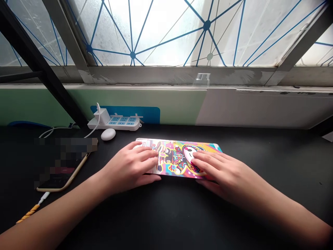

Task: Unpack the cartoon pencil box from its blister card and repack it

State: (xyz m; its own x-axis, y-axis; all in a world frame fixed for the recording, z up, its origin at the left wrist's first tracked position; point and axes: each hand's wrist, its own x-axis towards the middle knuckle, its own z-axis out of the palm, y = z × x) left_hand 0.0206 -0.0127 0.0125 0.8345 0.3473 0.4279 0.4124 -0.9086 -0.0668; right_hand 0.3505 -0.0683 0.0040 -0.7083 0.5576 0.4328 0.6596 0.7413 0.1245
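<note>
A flat, oblong box with a bright cartoon figure printed on its top lies lengthwise across the black desk in front of me. My left hand holds its left end, fingers over the top and thumb along the near edge. At the other end my right hand grips it the same way, fingertips on the cartoon's head and thumb low at the near edge. The box's underside and what is inside it are hidden.
On the left lies a phone, partly blurred out, with a charging cable beside my left forearm. Behind it are a white egg-shaped item and a power strip with a plugged-in charger. A black post slants across the left.
</note>
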